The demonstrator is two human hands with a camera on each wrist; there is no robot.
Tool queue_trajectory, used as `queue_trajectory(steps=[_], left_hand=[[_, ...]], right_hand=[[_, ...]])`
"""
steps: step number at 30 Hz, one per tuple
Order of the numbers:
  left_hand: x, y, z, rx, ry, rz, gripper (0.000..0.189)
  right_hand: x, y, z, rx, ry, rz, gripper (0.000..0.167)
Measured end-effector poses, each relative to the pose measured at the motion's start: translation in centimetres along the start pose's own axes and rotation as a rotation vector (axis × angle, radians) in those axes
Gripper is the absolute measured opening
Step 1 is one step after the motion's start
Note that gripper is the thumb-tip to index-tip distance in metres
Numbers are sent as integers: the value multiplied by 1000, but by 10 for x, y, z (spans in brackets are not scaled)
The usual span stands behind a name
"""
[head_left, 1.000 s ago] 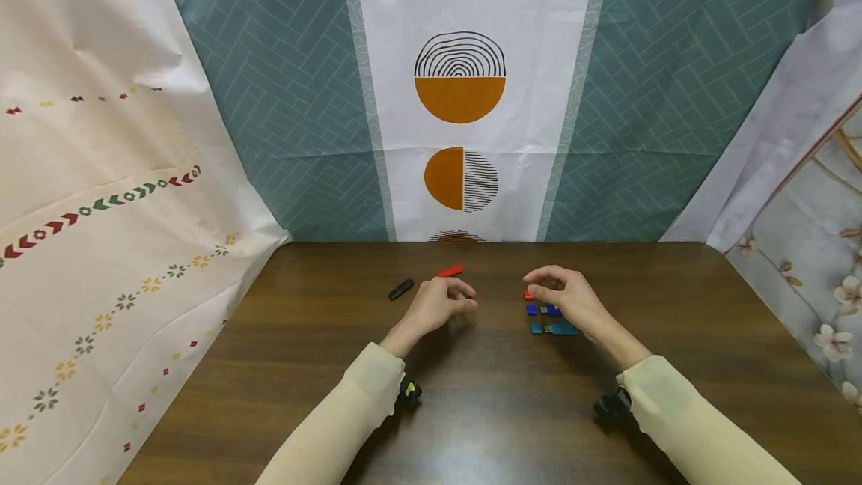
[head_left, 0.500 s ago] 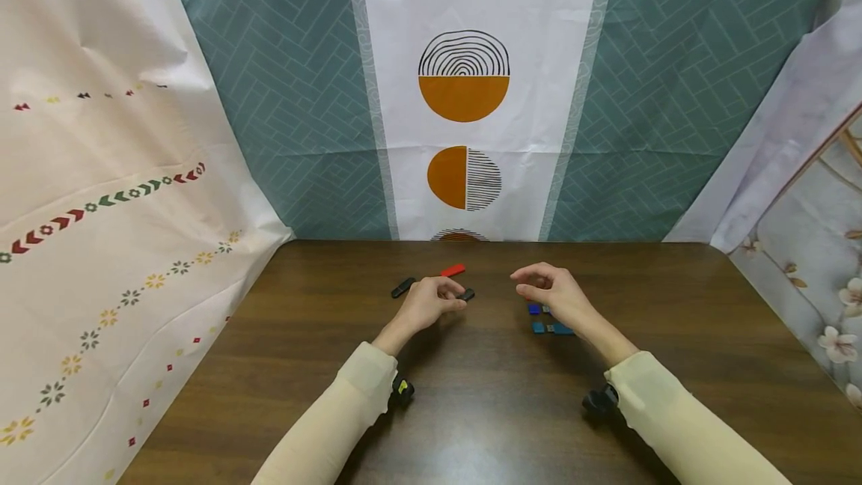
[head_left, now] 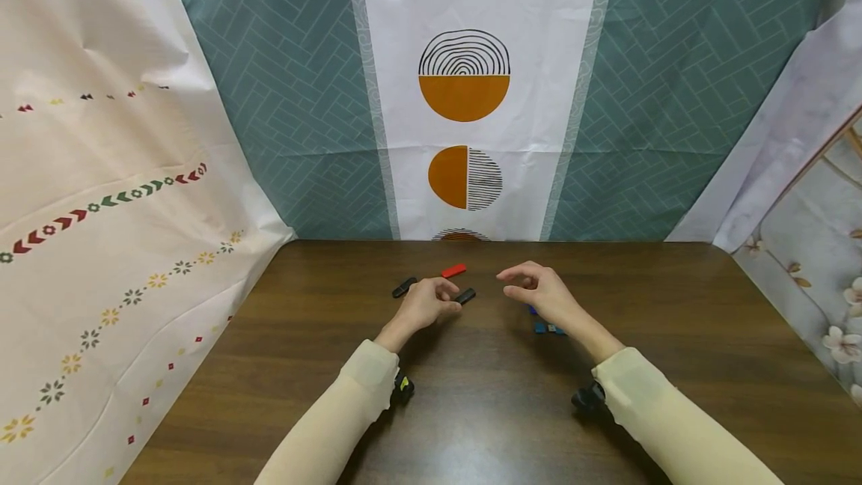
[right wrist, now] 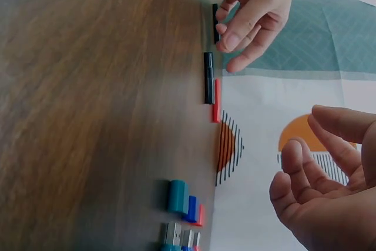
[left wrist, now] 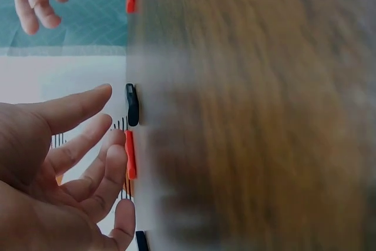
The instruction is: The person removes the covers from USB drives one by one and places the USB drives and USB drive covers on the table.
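In the head view my left hand [head_left: 423,304] hovers at a black USB stick [head_left: 466,296], holding nothing, its fingers loosely bent. A second black USB stick [head_left: 404,287] lies left of that hand and a red USB stick [head_left: 454,270] lies behind it. My right hand [head_left: 544,296] is raised over the table with bent, parted fingers and nothing between them. Below it, partly hidden, is a teal USB stick with its teal cap [head_left: 539,328] off. The right wrist view shows teal [right wrist: 178,196], blue [right wrist: 191,208] and red caps [right wrist: 200,214] before bare metal plugs [right wrist: 173,233].
The brown wooden table [head_left: 471,410] ends at a hanging patterned cloth [head_left: 465,96] at the back. Cream cloth [head_left: 121,245] hangs along the left side and a floral cloth [head_left: 821,260] along the right.
My left hand has drawn slightly left, uncovering the black USB stick that it hid. My right hand has shifted left, away from over the red USB stick, and now covers more of the blue and teal ones.
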State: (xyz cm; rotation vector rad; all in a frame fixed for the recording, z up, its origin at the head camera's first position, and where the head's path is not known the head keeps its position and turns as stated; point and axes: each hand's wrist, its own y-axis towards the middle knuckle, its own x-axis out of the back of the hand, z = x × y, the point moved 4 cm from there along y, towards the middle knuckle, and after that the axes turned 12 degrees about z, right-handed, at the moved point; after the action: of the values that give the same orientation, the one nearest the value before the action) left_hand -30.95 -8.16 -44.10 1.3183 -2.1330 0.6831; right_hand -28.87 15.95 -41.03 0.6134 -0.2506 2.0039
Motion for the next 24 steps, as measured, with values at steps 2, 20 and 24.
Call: queue_trajectory(steps=[2, 20, 24], left_hand=[[-1, 1, 0, 11, 0, -6, 29], [-7, 12, -4, 84, 83, -59, 31], [-7, 13, -5, 99, 93, -48, 31]], right_hand=[[-2, 2, 2, 7, 6, 9, 28], [-12, 16, 4, 25, -3, 13, 28], [-14, 17, 5, 20, -8, 18, 27]])
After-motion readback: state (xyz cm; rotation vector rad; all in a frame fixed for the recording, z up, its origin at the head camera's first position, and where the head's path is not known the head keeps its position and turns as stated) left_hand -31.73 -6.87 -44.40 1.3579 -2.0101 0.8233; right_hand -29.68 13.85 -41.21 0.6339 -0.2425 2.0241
